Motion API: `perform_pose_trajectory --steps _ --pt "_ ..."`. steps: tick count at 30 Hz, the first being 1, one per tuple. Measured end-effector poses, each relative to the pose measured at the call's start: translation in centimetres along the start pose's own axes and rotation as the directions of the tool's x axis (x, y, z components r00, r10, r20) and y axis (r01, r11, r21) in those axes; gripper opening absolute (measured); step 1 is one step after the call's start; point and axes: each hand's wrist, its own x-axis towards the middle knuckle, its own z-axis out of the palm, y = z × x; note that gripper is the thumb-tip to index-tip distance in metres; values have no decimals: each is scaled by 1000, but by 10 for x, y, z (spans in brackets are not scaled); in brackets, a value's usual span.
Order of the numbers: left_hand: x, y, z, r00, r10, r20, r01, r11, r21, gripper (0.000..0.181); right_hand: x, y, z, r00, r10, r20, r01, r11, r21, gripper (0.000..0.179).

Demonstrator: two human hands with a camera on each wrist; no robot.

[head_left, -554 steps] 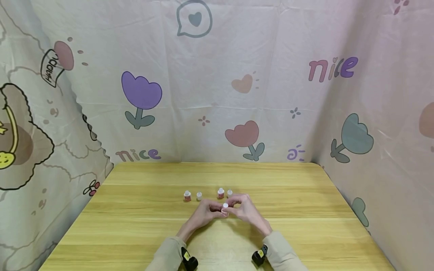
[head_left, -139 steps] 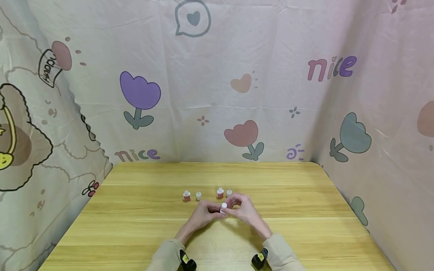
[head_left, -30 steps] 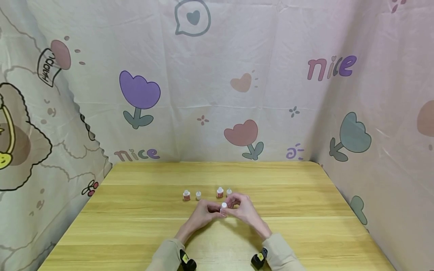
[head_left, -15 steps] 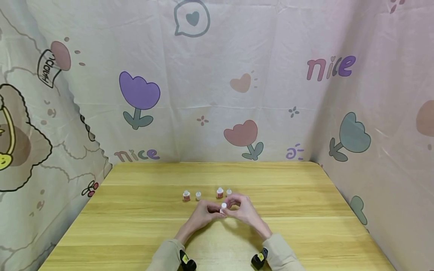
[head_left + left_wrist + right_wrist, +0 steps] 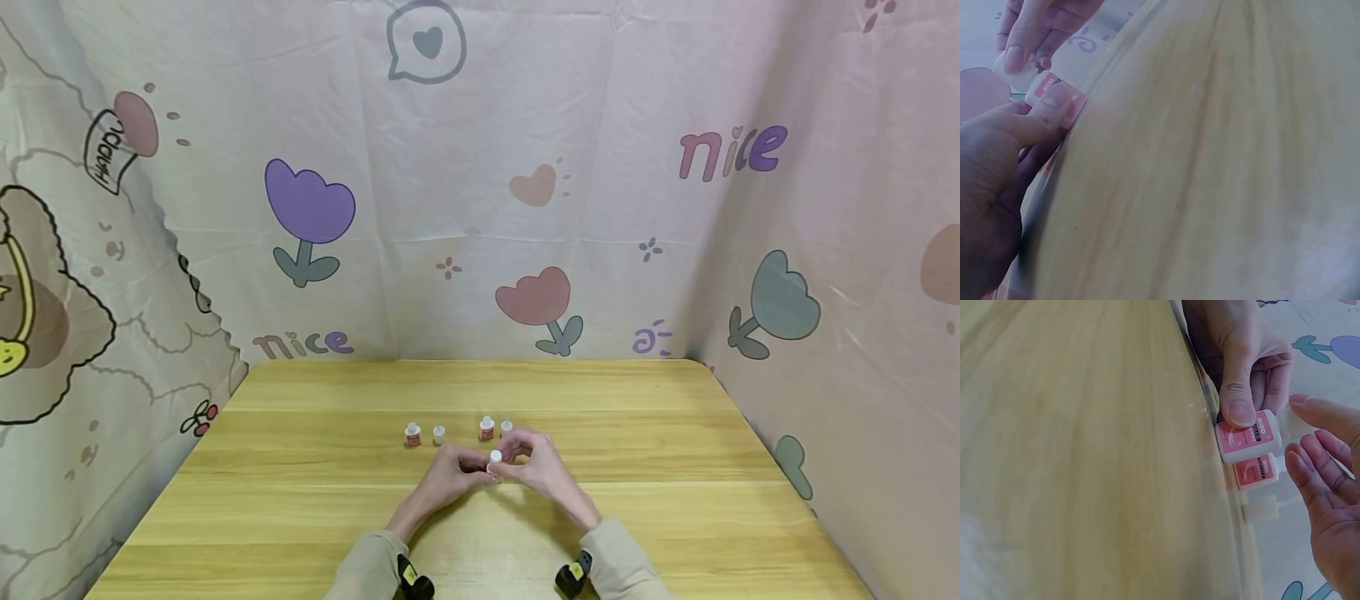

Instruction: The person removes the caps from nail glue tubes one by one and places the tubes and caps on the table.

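A small glue bottle (image 5: 494, 467) with a pink label is upright near the table's middle in the head view, between both hands. My left hand (image 5: 450, 473) grips its body, the thumb lying across the label in the left wrist view. My right hand (image 5: 542, 465) pinches the white cap (image 5: 1016, 74) at the bottle's top between thumb and fingers. Behind it stands a second pink-labelled bottle (image 5: 1255, 472), with a loose white cap (image 5: 1261, 509) beside it, a thin stem pointing up. The right hand's fingers are close in front of that cap in the head view.
Farther left on the wooden table (image 5: 300, 500) stand another pink-labelled bottle (image 5: 412, 436) with a white nozzle and a loose white cap (image 5: 438, 436). A patterned cloth (image 5: 450, 167) hangs behind the table and along both sides.
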Motion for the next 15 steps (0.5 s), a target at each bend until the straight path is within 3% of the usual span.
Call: perform_pose_trajectory --steps 4,10,15 --pt "0 -1 0 1000 17 -3 -17 1000 -3 19 0 1 0 1000 -14 3 14 1000 6 20" --pt "-1 1 1 1000 -22 -17 23 1000 5 18 0 -1 1 998 -56 19 56 998 -3 18" --pt "0 1 3 999 -23 -35 24 999 33 17 -3 -16 -1 997 -68 45 67 998 4 18"
